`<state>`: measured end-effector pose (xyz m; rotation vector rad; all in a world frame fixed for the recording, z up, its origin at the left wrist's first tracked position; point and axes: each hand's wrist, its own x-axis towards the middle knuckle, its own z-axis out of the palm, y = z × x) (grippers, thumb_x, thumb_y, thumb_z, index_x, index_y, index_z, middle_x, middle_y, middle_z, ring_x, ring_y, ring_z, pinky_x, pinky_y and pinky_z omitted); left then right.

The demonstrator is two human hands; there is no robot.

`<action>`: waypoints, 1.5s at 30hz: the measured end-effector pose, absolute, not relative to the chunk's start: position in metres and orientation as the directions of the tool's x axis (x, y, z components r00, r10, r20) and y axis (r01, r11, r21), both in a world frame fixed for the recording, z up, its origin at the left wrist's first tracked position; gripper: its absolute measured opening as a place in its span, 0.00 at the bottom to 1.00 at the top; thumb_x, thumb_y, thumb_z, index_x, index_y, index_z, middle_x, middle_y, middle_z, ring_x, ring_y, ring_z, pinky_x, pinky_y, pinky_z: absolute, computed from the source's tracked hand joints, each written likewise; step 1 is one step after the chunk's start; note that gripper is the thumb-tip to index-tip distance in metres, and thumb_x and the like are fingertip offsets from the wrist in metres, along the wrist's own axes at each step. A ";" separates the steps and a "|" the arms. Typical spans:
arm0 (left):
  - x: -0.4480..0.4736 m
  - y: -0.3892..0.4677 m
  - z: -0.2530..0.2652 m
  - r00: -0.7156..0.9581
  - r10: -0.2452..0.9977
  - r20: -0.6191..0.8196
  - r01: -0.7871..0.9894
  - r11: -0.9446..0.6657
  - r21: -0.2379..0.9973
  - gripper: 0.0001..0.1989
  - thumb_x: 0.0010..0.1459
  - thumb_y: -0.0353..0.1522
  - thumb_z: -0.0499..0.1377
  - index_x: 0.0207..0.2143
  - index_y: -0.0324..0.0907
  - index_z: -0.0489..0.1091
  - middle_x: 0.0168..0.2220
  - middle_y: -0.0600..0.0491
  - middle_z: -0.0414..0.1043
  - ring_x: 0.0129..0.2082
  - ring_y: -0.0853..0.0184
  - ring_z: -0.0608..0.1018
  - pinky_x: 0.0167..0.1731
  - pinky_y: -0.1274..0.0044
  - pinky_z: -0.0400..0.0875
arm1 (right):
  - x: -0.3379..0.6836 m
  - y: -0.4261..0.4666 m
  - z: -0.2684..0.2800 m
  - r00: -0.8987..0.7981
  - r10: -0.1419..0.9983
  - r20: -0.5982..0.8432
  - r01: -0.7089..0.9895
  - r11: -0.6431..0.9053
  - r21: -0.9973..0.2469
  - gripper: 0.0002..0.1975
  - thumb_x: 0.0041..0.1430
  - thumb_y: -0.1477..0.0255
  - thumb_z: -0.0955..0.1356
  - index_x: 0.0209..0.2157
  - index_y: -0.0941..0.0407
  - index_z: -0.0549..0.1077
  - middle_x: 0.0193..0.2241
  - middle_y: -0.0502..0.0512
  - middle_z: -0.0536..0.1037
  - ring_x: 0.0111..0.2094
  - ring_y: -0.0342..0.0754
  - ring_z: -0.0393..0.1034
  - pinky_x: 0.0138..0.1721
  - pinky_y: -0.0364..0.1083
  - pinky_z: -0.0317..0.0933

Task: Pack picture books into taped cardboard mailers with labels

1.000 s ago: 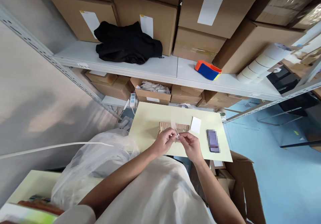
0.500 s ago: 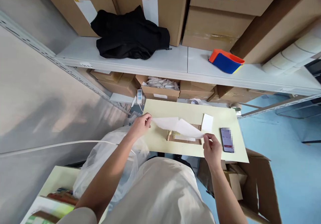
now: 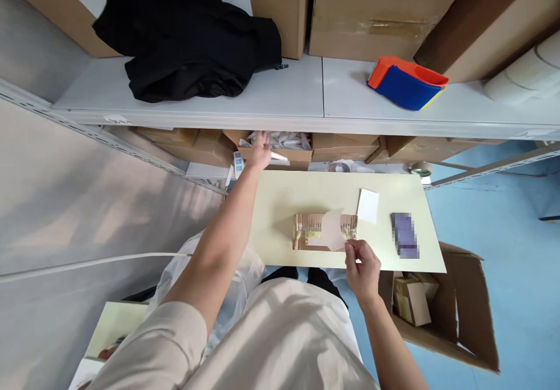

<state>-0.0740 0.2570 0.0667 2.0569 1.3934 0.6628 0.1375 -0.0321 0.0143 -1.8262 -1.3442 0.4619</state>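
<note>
My left hand (image 3: 261,152) is stretched out at the back of the table, over the front of an open carton (image 3: 289,154) full of white crumpled or folded pieces (image 3: 291,140). A narrow white strip (image 3: 279,157) sticks out to the right from this hand, which seems closed on it; its fingertips are hard to make out. My right hand (image 3: 363,262) pinches a thin, curling white sheet (image 3: 333,230) by its lower right corner. That sheet hangs over a brown cardboard parcel (image 3: 301,227) with shiny tape and a pale label, lying near the table's front edge.
On the pale yellow table (image 3: 275,203) lie a white card (image 3: 368,204) and a phone (image 3: 405,235). A big open carton (image 3: 470,308) with small boxes stands below right. The shelf (image 3: 301,95) above holds a black garment (image 3: 192,40) and a blue-orange item (image 3: 406,84).
My left hand has let go of the sheet's left side or parted it, moving forward to the carton. My right hand keeps its sheet, now hanging over the parcel. The view has shifted closer.
</note>
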 end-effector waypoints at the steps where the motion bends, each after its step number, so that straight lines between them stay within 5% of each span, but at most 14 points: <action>1: -0.073 0.251 0.069 0.316 0.944 0.097 0.657 -0.291 0.696 0.16 0.62 0.35 0.54 0.51 0.40 0.64 0.52 0.46 0.67 0.45 0.66 0.73 0.47 0.66 0.69 | 0.138 -0.030 0.014 0.334 0.925 0.183 0.623 -0.070 -0.779 0.10 0.61 0.64 0.62 0.32 0.53 0.70 0.25 0.53 0.72 0.23 0.46 0.65 0.24 0.45 0.60; 6: -0.060 0.138 0.063 0.252 0.966 0.066 0.542 -0.197 0.817 0.12 0.62 0.36 0.52 0.42 0.38 0.70 0.40 0.47 0.74 0.38 0.69 0.74 0.40 0.75 0.69 | 0.142 -0.013 0.023 0.306 0.924 0.229 0.586 0.007 -0.811 0.13 0.60 0.60 0.62 0.32 0.54 0.72 0.22 0.52 0.71 0.21 0.44 0.62 0.22 0.44 0.58; 8: -0.044 0.078 0.056 0.373 0.927 0.023 0.416 -0.190 0.889 0.12 0.55 0.38 0.59 0.38 0.40 0.71 0.35 0.49 0.75 0.35 0.67 0.76 0.36 0.76 0.70 | 0.144 -0.006 0.032 0.260 0.941 0.215 0.563 0.032 -0.825 0.16 0.60 0.58 0.62 0.33 0.55 0.72 0.23 0.52 0.71 0.22 0.44 0.63 0.22 0.43 0.57; 12: -0.005 0.011 0.046 0.339 0.938 0.067 0.312 -0.179 0.933 0.26 0.44 0.39 0.67 0.46 0.43 0.70 0.46 0.46 0.72 0.45 0.60 0.74 0.40 0.72 0.72 | 0.151 -0.001 0.048 0.082 0.987 0.136 0.415 0.090 -0.905 0.17 0.59 0.56 0.62 0.37 0.55 0.73 0.29 0.55 0.74 0.29 0.47 0.68 0.27 0.44 0.62; 16: 0.012 0.003 0.036 0.211 0.977 -0.024 0.136 -0.006 0.991 0.21 0.48 0.39 0.65 0.45 0.42 0.69 0.42 0.47 0.73 0.40 0.63 0.76 0.40 0.73 0.72 | 0.171 -0.010 0.049 -0.190 0.969 0.159 0.317 0.214 -0.924 0.16 0.59 0.58 0.64 0.41 0.53 0.73 0.39 0.58 0.74 0.39 0.50 0.69 0.37 0.49 0.66; 20: 0.011 -0.001 0.027 0.189 0.965 -0.181 -0.041 0.192 0.981 0.18 0.53 0.41 0.61 0.42 0.39 0.69 0.37 0.47 0.74 0.36 0.65 0.77 0.37 0.74 0.71 | 0.199 -0.017 0.036 0.094 0.966 0.242 0.485 0.168 -0.858 0.20 0.55 0.60 0.67 0.48 0.54 0.70 0.46 0.61 0.70 0.46 0.55 0.66 0.46 0.56 0.62; 22: 0.008 -0.005 0.025 0.268 0.938 -0.221 -0.120 0.260 0.958 0.20 0.51 0.43 0.62 0.41 0.38 0.70 0.36 0.47 0.74 0.36 0.64 0.77 0.36 0.74 0.70 | 0.211 -0.018 0.029 0.243 0.954 0.174 0.493 0.032 -0.869 0.21 0.55 0.60 0.67 0.48 0.55 0.69 0.45 0.61 0.71 0.44 0.54 0.66 0.45 0.56 0.62; 26: 0.005 -0.016 0.019 0.378 0.896 -0.231 -0.273 0.347 0.897 0.24 0.47 0.45 0.64 0.42 0.38 0.70 0.38 0.45 0.75 0.39 0.59 0.77 0.38 0.72 0.69 | 0.225 -0.018 0.015 0.226 0.973 -0.034 0.339 -0.112 -0.934 0.16 0.55 0.60 0.67 0.40 0.56 0.71 0.37 0.57 0.75 0.38 0.49 0.68 0.42 0.52 0.62; 34: 0.005 -0.029 -0.003 0.152 0.868 -0.472 -0.037 0.482 0.875 0.16 0.51 0.40 0.62 0.37 0.38 0.73 0.30 0.50 0.75 0.33 0.65 0.77 0.38 0.73 0.69 | 0.229 -0.040 -0.016 0.177 0.946 -0.272 0.060 -0.286 -0.956 0.14 0.54 0.59 0.68 0.29 0.57 0.69 0.23 0.50 0.70 0.26 0.42 0.63 0.30 0.44 0.59; 39: 0.001 -0.020 -0.012 -0.060 0.922 -0.381 0.195 0.386 0.902 0.11 0.51 0.39 0.60 0.30 0.41 0.72 0.32 0.51 0.75 0.34 0.67 0.76 0.35 0.77 0.69 | 0.225 -0.032 -0.024 0.254 0.921 -0.296 0.031 -0.313 -0.949 0.15 0.52 0.58 0.69 0.29 0.57 0.69 0.23 0.48 0.68 0.23 0.41 0.60 0.26 0.42 0.56; 45: 0.001 0.005 -0.024 -0.077 0.922 -0.380 0.130 0.387 0.913 0.10 0.52 0.38 0.59 0.33 0.41 0.68 0.29 0.53 0.72 0.27 0.72 0.73 0.27 0.80 0.67 | 0.210 -0.003 -0.030 0.239 0.925 -0.295 0.016 -0.307 -0.951 0.18 0.49 0.55 0.69 0.29 0.56 0.69 0.22 0.48 0.70 0.22 0.41 0.61 0.23 0.42 0.57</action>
